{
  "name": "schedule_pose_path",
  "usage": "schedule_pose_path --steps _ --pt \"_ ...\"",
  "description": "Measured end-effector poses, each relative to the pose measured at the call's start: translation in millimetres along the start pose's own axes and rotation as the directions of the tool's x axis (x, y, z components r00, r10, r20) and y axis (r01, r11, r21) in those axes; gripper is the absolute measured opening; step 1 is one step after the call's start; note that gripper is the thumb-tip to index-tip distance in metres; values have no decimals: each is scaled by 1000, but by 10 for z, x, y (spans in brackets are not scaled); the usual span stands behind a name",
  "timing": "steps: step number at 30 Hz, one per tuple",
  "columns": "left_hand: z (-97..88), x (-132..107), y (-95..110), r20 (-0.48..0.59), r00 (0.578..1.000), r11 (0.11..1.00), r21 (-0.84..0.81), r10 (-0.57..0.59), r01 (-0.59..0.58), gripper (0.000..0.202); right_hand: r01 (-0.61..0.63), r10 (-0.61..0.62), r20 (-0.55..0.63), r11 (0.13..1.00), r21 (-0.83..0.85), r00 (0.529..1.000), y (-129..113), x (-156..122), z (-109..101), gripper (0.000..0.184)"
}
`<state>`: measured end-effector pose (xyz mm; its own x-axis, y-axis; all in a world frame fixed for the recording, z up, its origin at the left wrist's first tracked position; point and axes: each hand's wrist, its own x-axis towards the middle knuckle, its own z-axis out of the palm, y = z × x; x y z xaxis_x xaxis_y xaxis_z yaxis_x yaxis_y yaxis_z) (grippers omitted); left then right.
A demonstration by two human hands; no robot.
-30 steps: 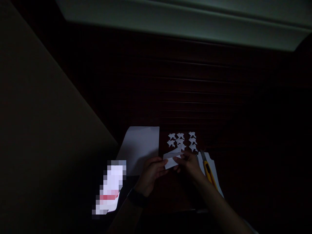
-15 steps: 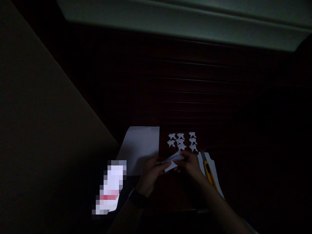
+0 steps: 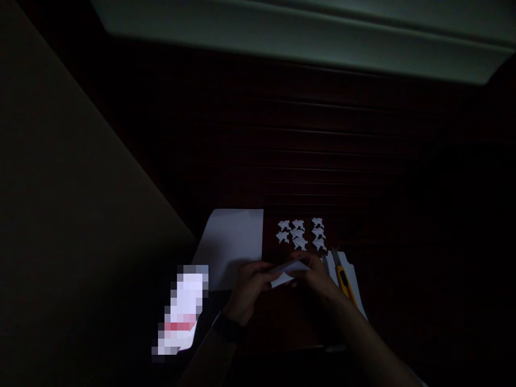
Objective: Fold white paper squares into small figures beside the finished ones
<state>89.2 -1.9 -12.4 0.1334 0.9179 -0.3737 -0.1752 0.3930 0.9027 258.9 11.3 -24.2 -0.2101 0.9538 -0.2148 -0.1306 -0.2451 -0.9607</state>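
Both my hands meet over a small white piece of paper (image 3: 291, 270) low in the dim view. My left hand (image 3: 250, 286) pinches its left end, with a dark band on the wrist. My right hand (image 3: 318, 277) grips its right side, fingers closed over the fold. The paper looks folded flat between them. Just beyond the hands lie several small folded white paper shapes (image 3: 300, 233) in rows on the dark wooden table (image 3: 322, 161).
A white sheet (image 3: 234, 242) lies left of the hands. A yellow utility knife (image 3: 343, 279) rests on paper strips (image 3: 352, 282) to the right. A blurred white and red item (image 3: 183, 309) sits lower left. A pale wall or panel (image 3: 60, 215) fills the left.
The paper piece, open and raised a second ago, has been folded down flatter between my hands, and my right hand has closed lower over it.
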Motion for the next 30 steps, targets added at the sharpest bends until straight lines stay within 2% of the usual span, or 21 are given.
schedule_pose_path --steps 3,8,16,21,24,27,30 --pt "28 -33 59 21 1000 1000 -5 -13 13 28 -24 24 10 1000 8 1000 -24 -7 2 33" --pt "69 -71 136 49 998 998 -55 -38 41 24 12 -10 48 999 -35 999 -95 -30 18 31" --pt "26 -23 113 -46 999 997 75 -5 8 23 36 -30 48 991 -128 998 -117 -44 -17 32" --pt "-4 -11 63 3 1000 1000 16 17 -17 25 122 -115 45 974 -191 992 -129 -50 -6 27" --pt "-22 -7 36 -19 999 999 20 33 -33 24 122 -117 41 977 -176 992 -127 -60 18 32" --pt "-17 -10 51 -35 999 998 57 23 -21 22 78 -66 106 990 -118 992 -137 -79 38 41" --pt "11 -23 94 -51 999 997 77 14 -10 20 43 -33 143 997 -66 989 -157 -100 47 43"
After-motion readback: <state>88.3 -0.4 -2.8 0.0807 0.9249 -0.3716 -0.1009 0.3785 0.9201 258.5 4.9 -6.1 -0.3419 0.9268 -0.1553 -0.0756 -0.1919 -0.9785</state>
